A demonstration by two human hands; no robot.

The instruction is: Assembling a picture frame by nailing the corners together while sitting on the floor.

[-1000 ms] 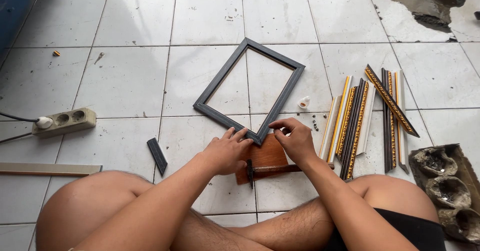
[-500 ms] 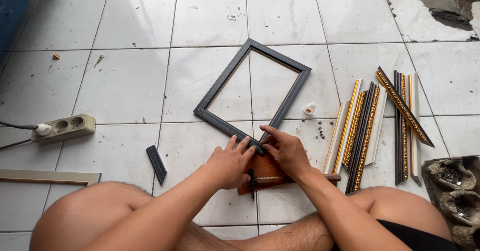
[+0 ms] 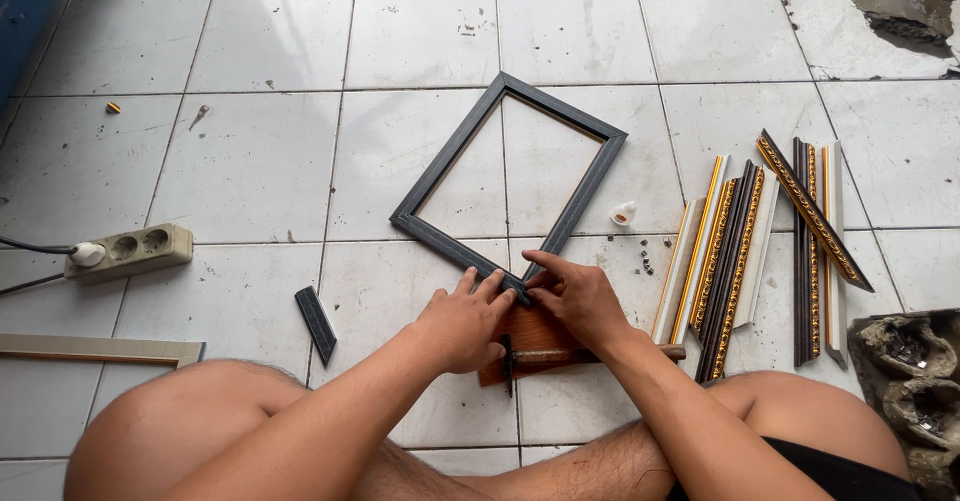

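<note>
Both hands, left hand [image 3: 462,319] & right hand [image 3: 578,296], fingertips pinching dark picture frame [image 3: 510,183] corner (over wooden block [image 3: 530,336]), moulding strips [image 3: 745,251] just right, power strip [image 3: 128,251] far left, white tile floor [image 3: 250,161].

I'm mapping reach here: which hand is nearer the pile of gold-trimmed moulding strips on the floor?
Right. The right hand sits at the dark rectangular picture frame's near corner, just beside the gold-trimmed moulding strips; the left hand lies beyond it, farther away.

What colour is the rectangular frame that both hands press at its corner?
The rectangular frame is dark, charcoal to black, seen best in the head view.
</note>
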